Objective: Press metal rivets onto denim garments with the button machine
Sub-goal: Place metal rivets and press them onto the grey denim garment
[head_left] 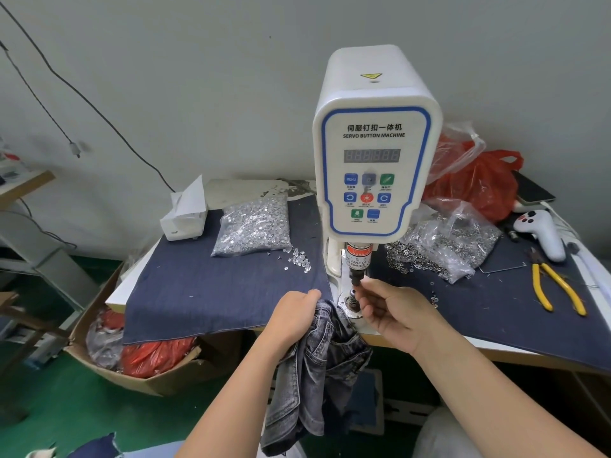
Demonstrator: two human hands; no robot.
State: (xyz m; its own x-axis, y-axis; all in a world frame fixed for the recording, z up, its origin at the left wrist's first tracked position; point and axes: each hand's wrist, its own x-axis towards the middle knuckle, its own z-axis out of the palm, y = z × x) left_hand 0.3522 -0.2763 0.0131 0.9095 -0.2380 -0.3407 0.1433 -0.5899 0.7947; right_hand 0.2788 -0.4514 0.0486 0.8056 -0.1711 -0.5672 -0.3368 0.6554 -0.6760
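Cardboard box (pixel 109 365) on the floor at far left, red bags inside. White tissue box (pixel 185 214) on our dark cloth-covered table (pixel 205 292). Clear bag of silver rivets (pixel 253 226) beside it. Our left hand (pixel 291 317) grips the grey denim garment (pixel 317 375), which hangs off the table edge below the white servo button machine (pixel 375 143). Our right hand (pixel 393 312) has its fingertips pinched at the machine's lower die; we cannot tell what they hold. Yellow-handled pliers (pixel 555 289) at far right.

Grey denim garment (pixel 317 368) hangs off table edge beside white button machine (pixel 373 143) die
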